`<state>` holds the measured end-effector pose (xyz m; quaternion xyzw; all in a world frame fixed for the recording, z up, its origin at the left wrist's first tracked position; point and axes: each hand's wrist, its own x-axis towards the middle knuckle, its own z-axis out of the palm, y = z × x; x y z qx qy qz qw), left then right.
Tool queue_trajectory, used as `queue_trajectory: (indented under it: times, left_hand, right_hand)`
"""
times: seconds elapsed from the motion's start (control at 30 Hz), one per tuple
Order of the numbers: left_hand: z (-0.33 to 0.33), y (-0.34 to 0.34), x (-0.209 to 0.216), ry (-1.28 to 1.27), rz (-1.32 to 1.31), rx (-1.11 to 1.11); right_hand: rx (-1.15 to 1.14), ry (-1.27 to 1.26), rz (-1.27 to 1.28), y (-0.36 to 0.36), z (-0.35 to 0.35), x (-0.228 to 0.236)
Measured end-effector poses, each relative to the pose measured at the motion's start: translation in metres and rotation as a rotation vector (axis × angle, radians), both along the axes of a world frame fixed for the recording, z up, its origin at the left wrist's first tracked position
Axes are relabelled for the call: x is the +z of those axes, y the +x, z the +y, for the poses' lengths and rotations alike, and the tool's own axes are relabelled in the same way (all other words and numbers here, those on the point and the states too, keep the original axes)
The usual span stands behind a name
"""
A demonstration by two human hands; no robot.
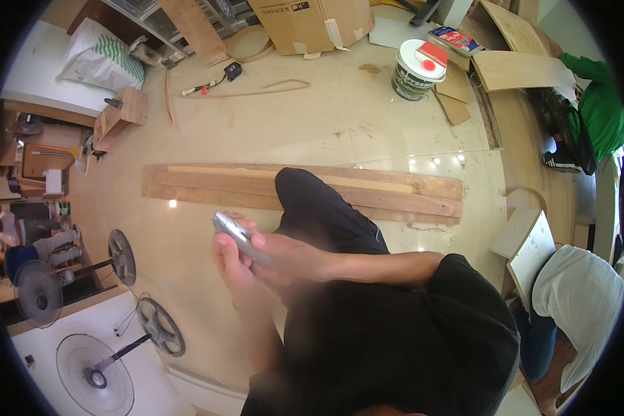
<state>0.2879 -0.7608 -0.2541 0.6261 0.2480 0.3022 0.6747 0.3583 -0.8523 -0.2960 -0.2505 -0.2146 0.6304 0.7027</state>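
In front of my body, both my hands are closed around a silver utility knife (237,234), a slim metal tool with a tapered end pointing up and left. My left hand (229,262) has its fingers and thumb on the near left side of it. My right hand (288,255) grips it from the right, and its palm hides the lower end. I cannot make out whether a blade is out. Beyond the hands, long wooden boards (437,201) lie side by side on the tiled floor, with my dark-trousered knee over their middle.
A white-lidded paint bucket (410,78), a cardboard box (312,26) and a tape measure (233,71) are at the far side. Standing fans (96,378) are at the left. People are at work at the right, one in a green top (598,100), another in white (579,284).
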Motion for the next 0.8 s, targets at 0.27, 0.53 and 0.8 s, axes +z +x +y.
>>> queue_trajectory:
  times: [0.27, 0.53, 0.8]
  left_hand:
    - [-0.024, 0.001, -0.007, -0.034, 0.037, -0.139]
    - [0.068, 0.035, -0.027, 0.035, -0.003, -0.256]
    - [0.214, 0.053, -0.065, 0.046, 0.088, -0.684]
  right_hand:
    - [-0.009, -0.090, -0.309, 0.020, -0.056, 0.013]
    - [-0.241, -0.188, -0.582, 0.047, 0.017, -0.010]
    - [-0.153, -0.236, -1.052, 0.097, 0.093, -0.053]
